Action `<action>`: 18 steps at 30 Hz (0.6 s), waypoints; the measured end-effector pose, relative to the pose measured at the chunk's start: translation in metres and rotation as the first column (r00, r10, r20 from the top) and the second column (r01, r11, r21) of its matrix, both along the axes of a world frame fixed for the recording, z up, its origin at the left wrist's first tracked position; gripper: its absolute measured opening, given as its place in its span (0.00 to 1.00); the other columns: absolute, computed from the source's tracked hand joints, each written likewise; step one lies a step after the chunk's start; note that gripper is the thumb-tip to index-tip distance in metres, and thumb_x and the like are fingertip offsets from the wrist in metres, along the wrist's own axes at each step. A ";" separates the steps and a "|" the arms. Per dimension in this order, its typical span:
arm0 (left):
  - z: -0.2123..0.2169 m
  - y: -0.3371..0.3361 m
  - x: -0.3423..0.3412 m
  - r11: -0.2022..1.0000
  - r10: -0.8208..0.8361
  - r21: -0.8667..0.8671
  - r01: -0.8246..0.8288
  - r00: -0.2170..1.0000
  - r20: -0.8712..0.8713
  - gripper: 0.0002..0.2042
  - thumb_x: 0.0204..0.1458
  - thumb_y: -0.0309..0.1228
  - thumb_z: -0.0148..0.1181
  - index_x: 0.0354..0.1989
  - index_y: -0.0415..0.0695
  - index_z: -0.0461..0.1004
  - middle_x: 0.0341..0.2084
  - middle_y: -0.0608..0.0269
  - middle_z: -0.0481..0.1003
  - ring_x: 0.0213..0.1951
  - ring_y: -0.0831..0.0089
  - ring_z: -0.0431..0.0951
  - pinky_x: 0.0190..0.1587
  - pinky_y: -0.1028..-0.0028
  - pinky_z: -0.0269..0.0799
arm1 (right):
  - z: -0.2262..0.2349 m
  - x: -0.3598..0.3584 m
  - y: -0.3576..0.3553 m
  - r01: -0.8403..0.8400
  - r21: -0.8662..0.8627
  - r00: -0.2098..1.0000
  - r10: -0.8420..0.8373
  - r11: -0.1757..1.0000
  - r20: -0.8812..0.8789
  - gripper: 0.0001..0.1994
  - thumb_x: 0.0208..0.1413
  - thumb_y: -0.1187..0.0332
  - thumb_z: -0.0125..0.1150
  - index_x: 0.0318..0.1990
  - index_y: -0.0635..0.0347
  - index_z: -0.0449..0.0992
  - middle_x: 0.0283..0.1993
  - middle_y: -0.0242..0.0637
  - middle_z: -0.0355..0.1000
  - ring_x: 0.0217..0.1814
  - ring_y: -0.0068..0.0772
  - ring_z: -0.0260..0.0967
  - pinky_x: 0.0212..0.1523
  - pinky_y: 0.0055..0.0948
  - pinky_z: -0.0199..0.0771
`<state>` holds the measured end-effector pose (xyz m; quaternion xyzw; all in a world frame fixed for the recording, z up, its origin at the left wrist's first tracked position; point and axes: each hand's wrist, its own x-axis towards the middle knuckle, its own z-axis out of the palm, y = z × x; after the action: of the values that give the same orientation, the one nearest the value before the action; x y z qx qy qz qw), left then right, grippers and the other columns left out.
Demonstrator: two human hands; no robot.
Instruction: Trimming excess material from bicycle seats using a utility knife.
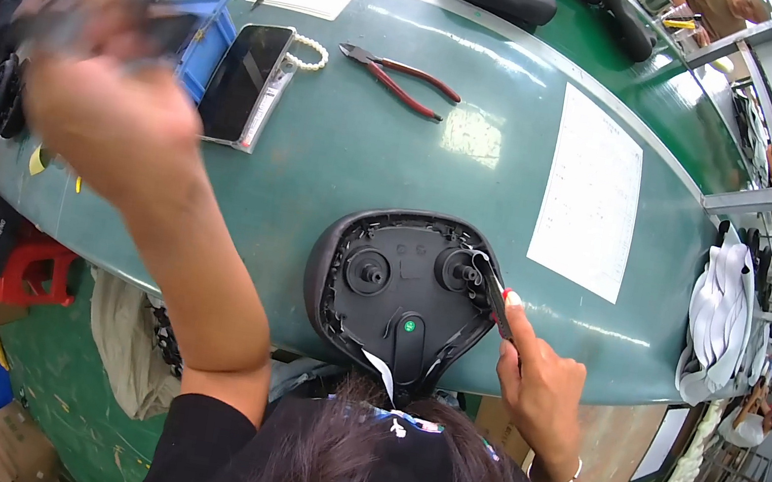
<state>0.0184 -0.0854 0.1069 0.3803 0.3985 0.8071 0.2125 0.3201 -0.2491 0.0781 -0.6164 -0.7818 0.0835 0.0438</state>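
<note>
A black seat [401, 273] lies underside up near the table's front edge, with two round posts showing on its base. A white strip [379, 372] sticks out at its narrow end. My right hand [540, 379] is closed round a slim dark tool [500, 308] whose tip meets the seat's right rim; its exact kind is unclear. My left hand [114, 91] is raised at the far left, by a blue bin [204, 44]. Motion smears its fingers, and a dark shape beside them cannot be made out.
A phone [247, 86] with a beaded strap lies beside the bin. Red-handled cutting pliers [400, 82] rest near the table's middle. Paper sheets [591, 192] lie at the right and far side. White curved pieces [721, 311] are stacked at the right edge. A red stool [35, 271] stands left.
</note>
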 end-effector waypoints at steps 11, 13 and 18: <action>-0.097 -0.162 0.034 0.145 -0.590 -0.789 0.597 0.692 0.416 0.28 0.46 0.32 0.67 0.53 0.34 0.62 0.42 0.54 0.73 0.38 0.70 0.77 0.41 0.73 0.74 | 0.013 0.026 0.060 -0.221 -0.130 0.974 0.212 0.967 -0.084 0.28 0.50 0.68 0.56 0.62 0.44 0.63 0.17 0.36 0.66 0.15 0.42 0.63 0.18 0.38 0.59; -0.100 -0.135 0.059 0.605 -0.506 -0.605 0.517 0.837 0.210 0.28 0.45 0.27 0.66 0.54 0.34 0.61 0.46 0.55 0.70 0.44 0.70 0.73 0.50 0.71 0.69 | 0.001 0.024 0.074 -0.239 -0.045 0.964 0.231 0.970 -0.133 0.27 0.49 0.72 0.56 0.61 0.46 0.65 0.22 0.37 0.71 0.19 0.37 0.67 0.20 0.35 0.62; -0.096 -0.104 0.063 0.668 -0.513 -0.586 0.459 0.854 0.084 0.26 0.45 0.21 0.59 0.54 0.35 0.59 0.45 0.56 0.69 0.46 0.72 0.71 0.51 0.71 0.68 | -0.065 0.011 0.032 -0.101 0.135 0.995 0.103 0.986 -0.012 0.33 0.52 0.69 0.56 0.67 0.50 0.54 0.17 0.40 0.65 0.15 0.45 0.65 0.14 0.41 0.61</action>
<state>0.0810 -0.1894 0.0105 0.4229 0.5204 0.5400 0.5087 0.3310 -0.2169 0.0128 -0.5704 -0.8157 0.0387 0.0884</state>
